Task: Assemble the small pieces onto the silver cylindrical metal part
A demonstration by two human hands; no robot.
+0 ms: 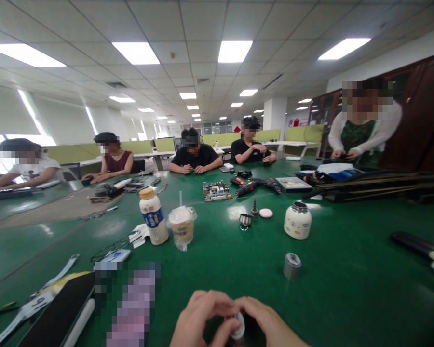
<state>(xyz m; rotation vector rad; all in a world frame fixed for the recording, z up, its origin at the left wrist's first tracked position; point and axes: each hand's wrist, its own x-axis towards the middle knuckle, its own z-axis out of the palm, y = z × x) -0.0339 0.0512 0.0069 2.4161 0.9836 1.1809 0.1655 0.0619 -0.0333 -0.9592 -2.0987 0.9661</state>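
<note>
At the bottom centre, my left hand [202, 318] has its thumb and fingers closed on a small round silver-white part [238, 326]. My right hand [265, 320] curves round the same part from the other side, its fingertips meeting those of my left hand. The lower end of the part is cut off by the frame. Beyond my hands stands a metal cylinder [292, 266]. Farther back is an open cream-coloured bottle [298, 221] with printed faces. A metal lid piece [245, 220], a dark pointed piece [254, 209] and a pink disc [265, 213] lie left of it.
A milk tea bottle [154, 219] and a plastic cup [182, 226] with a straw stand left of centre. Behind are a circuit board [217, 191] and power drills [248, 187]. A black flat device [60, 313] lies at the left. Several people sit or stand round the green table [347, 270].
</note>
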